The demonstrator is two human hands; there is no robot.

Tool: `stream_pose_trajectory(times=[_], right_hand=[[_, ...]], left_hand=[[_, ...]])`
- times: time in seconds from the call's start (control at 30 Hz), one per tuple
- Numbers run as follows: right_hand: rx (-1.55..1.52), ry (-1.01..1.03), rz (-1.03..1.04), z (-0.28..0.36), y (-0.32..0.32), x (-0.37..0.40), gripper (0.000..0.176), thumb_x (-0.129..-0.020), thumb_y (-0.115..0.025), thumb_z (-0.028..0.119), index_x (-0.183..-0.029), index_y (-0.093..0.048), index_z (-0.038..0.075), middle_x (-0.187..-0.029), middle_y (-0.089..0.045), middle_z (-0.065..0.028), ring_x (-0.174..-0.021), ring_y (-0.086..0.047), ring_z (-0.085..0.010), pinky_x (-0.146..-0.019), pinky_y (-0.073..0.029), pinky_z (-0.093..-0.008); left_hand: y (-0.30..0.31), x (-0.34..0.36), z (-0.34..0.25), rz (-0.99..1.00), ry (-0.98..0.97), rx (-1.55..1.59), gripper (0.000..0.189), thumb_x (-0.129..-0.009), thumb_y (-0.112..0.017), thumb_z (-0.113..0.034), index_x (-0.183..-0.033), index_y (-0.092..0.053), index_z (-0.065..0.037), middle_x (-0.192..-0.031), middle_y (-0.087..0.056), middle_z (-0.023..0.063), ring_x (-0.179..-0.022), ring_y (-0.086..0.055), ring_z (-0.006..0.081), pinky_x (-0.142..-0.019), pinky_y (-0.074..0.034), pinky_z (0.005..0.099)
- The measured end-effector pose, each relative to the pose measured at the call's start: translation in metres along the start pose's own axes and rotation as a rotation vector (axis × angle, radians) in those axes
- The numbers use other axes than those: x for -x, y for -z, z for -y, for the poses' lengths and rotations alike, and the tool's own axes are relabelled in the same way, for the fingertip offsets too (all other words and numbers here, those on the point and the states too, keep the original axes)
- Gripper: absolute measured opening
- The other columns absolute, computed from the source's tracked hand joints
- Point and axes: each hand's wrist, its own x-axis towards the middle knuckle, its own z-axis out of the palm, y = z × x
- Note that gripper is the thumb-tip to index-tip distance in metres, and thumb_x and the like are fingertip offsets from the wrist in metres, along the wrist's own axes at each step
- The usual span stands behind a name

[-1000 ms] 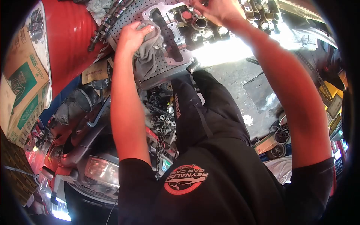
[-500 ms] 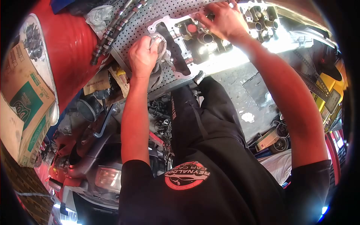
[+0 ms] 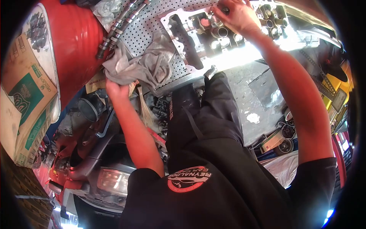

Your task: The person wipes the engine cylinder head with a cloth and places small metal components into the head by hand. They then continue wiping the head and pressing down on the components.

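Note:
A grey rag [image 3: 154,63] lies bunched across the near left corner of the perforated metal bench. My left hand [image 3: 117,89] is closed on its left end, with the fingers mostly hidden under the cloth. On the bench sits a metal cylinder head [image 3: 219,32] with round bores and a flat, cut-out end plate. My right hand [image 3: 240,18] grips its far side, fingers curled over the edge and partly out of sight. Two camshafts [image 3: 116,34] rest side by side, left of the head and just beyond the rag.
A large red drum [image 3: 74,42] stands at the left, beside a torn cardboard box [image 3: 32,99]. Crumpled white cloth [image 3: 106,10] lies at the back left. A car headlight [image 3: 113,181] is below at the lower left. Strong glare covers the bench's front right edge.
My left hand has moved left and toward me, off the cylinder head's end, drawing the rag out across the bench. My right hand stays on the head. The view has shifted slightly.

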Motion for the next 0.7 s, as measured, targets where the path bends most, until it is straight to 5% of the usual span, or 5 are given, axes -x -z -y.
stream_pose_trajectory(times=[0.1,0.2,0.27,0.4,0.7], right_hand=[[-0.01,0.008,0.008,-0.004,0.003,-0.003,0.048,-0.087,-0.057,0.05,-0.092,-0.068,0.003,-0.093,-0.068,-0.0188,-0.093,-0.065,-0.0335,-0.083,-0.051,-0.0433],[-0.022,-0.024,0.045,-0.002,0.004,-0.003,0.048,-0.087,-0.057,0.05,-0.092,-0.068,0.003,-0.096,-0.068,-0.0193,-0.094,-0.065,-0.0335,-0.082,-0.052,-0.0434],[-0.058,-0.051,0.057,0.0,0.007,-0.002,0.048,-0.087,-0.056,0.05,-0.094,-0.069,0.004,-0.098,-0.068,-0.0191,-0.095,-0.065,-0.0333,-0.084,-0.051,-0.0437],[0.06,0.018,0.001,-0.006,0.002,-0.001,0.051,-0.087,-0.054,0.052,-0.098,-0.069,0.005,-0.101,-0.068,-0.0184,-0.099,-0.064,-0.0336,-0.104,-0.039,-0.0445],[0.009,-0.071,0.062,-0.002,0.008,-0.001,0.049,-0.086,-0.053,0.054,-0.097,-0.069,0.009,-0.101,-0.068,-0.0163,-0.101,-0.064,-0.0324,-0.105,-0.038,-0.0469]], left_hand=[[-0.037,0.017,0.006,-0.135,-0.039,-0.407,0.03,-0.095,-0.055,-0.016,-0.122,-0.057,-0.002,-0.118,-0.063,0.0113,-0.108,-0.062,0.0298,-0.095,-0.05,0.0434],[-0.095,0.02,0.035,-0.024,-0.288,-1.352,0.023,-0.089,-0.063,-0.013,-0.108,-0.065,0.0,-0.098,-0.07,0.009,-0.091,-0.068,0.0246,-0.082,-0.053,0.0344],[-0.103,-0.004,0.062,0.132,-0.441,-1.356,0.019,-0.083,-0.069,-0.012,-0.097,-0.067,0.0,-0.085,-0.07,0.0119,-0.079,-0.067,0.0202,-0.072,-0.051,0.0324],[-0.171,-0.008,0.071,0.103,-0.495,-2.006,0.026,-0.084,-0.068,-0.027,-0.094,-0.061,-0.005,-0.086,-0.068,0.0149,-0.079,-0.064,0.0378,-0.072,-0.05,0.0463],[-0.192,-0.014,0.064,0.32,-0.746,-2.3,0.028,-0.081,-0.068,-0.029,-0.092,-0.058,-0.005,-0.083,-0.068,0.0131,-0.082,-0.066,0.033,-0.074,-0.053,0.0469]])
